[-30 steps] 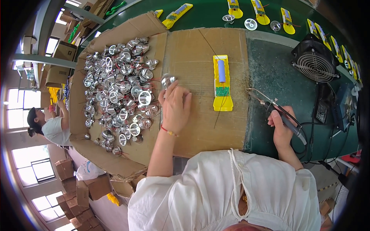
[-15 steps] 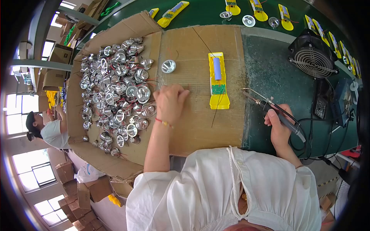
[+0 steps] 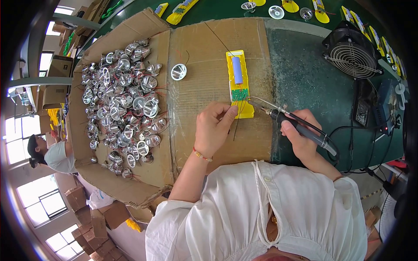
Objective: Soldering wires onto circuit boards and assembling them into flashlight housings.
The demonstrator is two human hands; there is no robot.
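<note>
A yellow plastic housing lies on the cardboard before me, with a blue-purple cylindrical battery and a small green circuit board in it. Thin dark wires stick out past both its ends. My left hand is closed in a pinch at the housing's lower left edge; whatever is between the fingertips is too small to make out. Gripped in my right hand is a soldering iron with a thin metal tube along it. The iron's front end reaches the board's right edge; exact contact is unclear.
A cardboard box full of silver reflector cups stands on the left. One loose reflector lies on the cardboard sheet. A black fan and cables occupy the right. More yellow housings line the far side. Another person is at far left.
My left hand has moved right from beside the reflector box to the housing's edge. My right hand has brought the soldering iron left, up to the circuit board. The view has shifted slightly.
</note>
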